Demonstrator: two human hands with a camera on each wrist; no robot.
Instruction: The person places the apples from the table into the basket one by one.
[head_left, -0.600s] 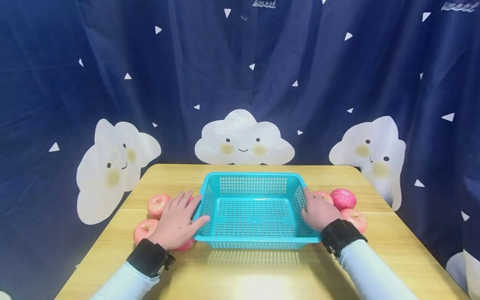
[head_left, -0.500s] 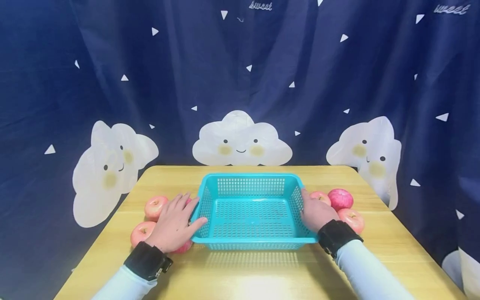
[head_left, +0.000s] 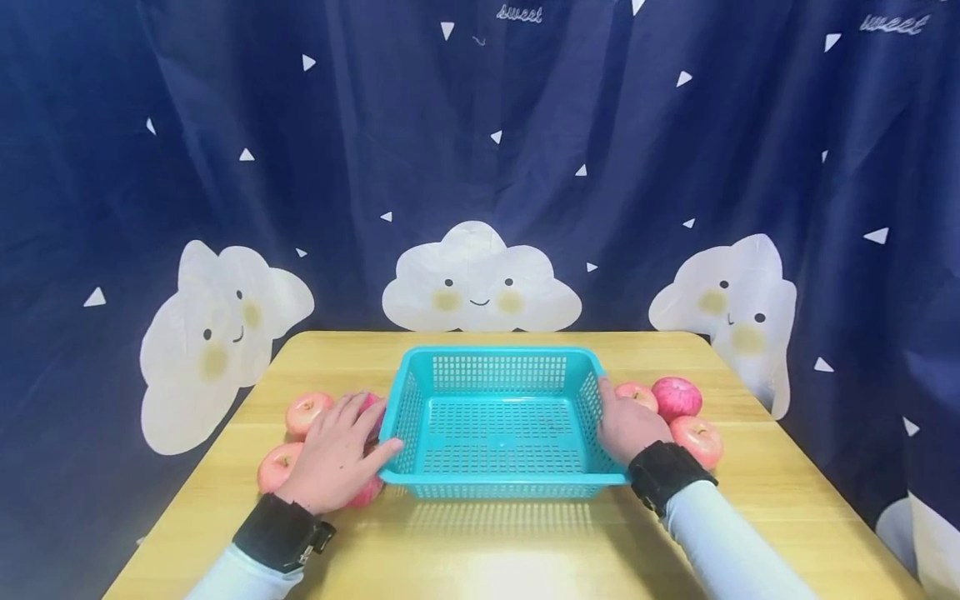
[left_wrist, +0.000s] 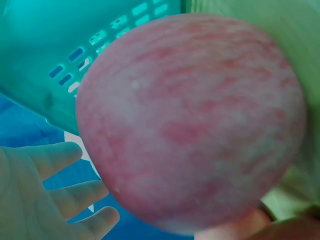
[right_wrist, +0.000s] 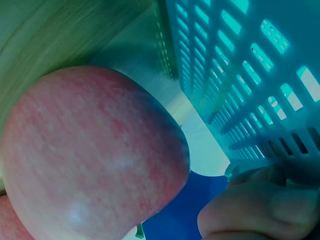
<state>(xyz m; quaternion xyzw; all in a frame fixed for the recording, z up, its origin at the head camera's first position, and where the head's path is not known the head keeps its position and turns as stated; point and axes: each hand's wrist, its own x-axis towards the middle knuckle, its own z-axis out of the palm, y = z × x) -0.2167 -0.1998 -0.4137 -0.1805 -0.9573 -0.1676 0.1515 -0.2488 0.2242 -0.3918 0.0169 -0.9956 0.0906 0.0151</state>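
Observation:
A turquoise plastic basket [head_left: 502,480] with perforated sides sits at the middle of the table. My right hand [head_left: 633,427] grips its right rim; in the right wrist view, curled fingers [right_wrist: 260,207] show at the basket wall. Beside the left rim, my left hand [head_left: 333,462] spreads over several apples, its thumb overlapping the basket corner in the head view. A large reddish apple [left_wrist: 190,120] fills the left wrist view, with extended fingers [left_wrist: 52,157] past it and the basket's slotted side behind. Another apple [right_wrist: 95,155] lies close to the right hand.
Pale pink apples [head_left: 279,467] show at the left hand's outer side. A darker red apple [head_left: 677,397] and a pink apple [head_left: 697,442] lie right of the basket. The wooden table [head_left: 480,542] ends before a dark blue curtain [head_left: 480,108] printed with clouds.
The left hand has slid left and slightly down, its thumb drawing back from inside the basket toward the rim. The right hand keeps its hold. The head view has shifted slightly.

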